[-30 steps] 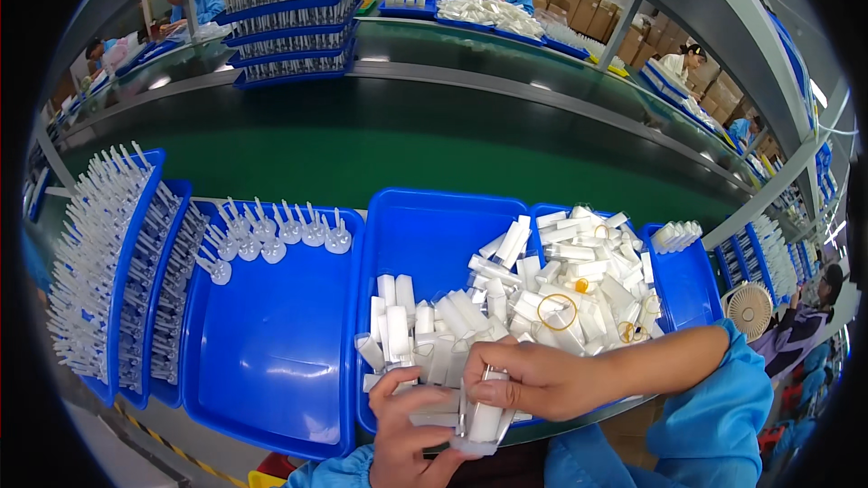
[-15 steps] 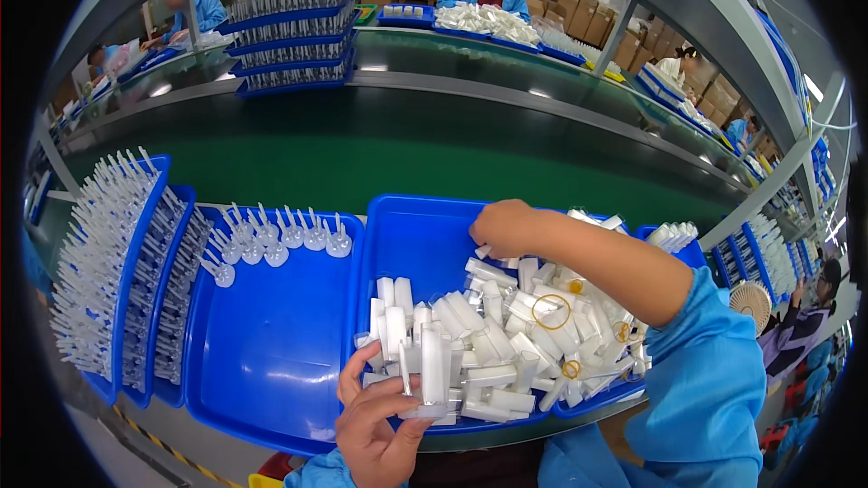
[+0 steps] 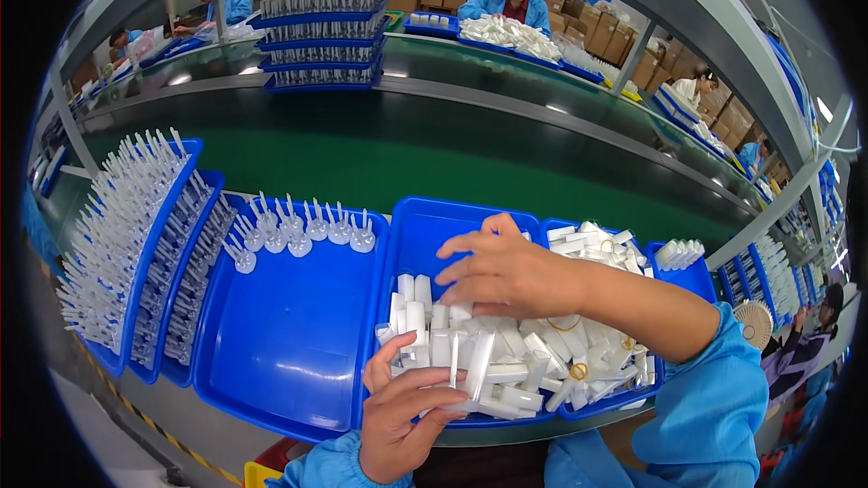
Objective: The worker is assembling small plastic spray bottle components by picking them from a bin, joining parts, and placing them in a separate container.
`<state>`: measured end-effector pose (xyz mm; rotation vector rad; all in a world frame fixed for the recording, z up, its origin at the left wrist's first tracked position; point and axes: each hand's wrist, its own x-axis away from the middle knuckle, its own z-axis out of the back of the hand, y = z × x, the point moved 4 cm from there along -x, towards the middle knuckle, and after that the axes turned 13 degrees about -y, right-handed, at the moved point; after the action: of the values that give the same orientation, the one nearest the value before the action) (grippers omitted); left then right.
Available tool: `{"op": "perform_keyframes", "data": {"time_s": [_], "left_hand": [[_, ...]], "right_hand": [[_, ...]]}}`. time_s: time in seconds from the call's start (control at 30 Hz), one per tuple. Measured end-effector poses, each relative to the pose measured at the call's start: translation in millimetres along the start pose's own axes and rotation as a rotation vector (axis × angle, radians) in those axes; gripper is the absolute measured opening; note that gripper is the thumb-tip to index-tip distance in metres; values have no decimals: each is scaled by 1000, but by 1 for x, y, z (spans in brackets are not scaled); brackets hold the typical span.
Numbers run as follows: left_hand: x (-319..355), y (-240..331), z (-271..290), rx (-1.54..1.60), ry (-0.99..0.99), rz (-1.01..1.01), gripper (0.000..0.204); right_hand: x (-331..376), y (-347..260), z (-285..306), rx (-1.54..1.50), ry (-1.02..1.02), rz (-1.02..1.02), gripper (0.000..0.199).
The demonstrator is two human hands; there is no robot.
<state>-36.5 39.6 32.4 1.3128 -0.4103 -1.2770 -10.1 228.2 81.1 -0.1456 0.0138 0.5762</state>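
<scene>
Factory worktop (image 3: 271, 438), green conveyor belt (image 3: 380, 149) beyond: we see a white plastic piece (image 3: 476, 367) pinched in our left hand (image 3: 405, 416), its long axis running upward and slightly away from the palm, over the near rim of the blue bin (image 3: 425, 226). Our right hand (image 3: 506, 271) hovers just beyond it, fingers spread and curled over the heap of white pieces (image 3: 542, 361), gripping nothing we can make out. Left of both hands lies a wide blue tray (image 3: 289, 343) with clear nozzles (image 3: 303, 230) along its far edge.
</scene>
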Motion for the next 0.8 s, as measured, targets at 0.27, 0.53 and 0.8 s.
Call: {"op": "perform_keyframes", "data": {"time_s": [0.27,0.53,0.8], "left_hand": [[2,-4,-4,53,-88,29,10],[0,-4,-8,35,-219,-9,11],[-3,19,-5,-270,-170,-269,14]], "right_hand": [[7,-21,20,-123,-32,67,32],[9,-14,8,-909,-143,-83,24],[18,-20,5,-1217,-132,-356,21]]}}
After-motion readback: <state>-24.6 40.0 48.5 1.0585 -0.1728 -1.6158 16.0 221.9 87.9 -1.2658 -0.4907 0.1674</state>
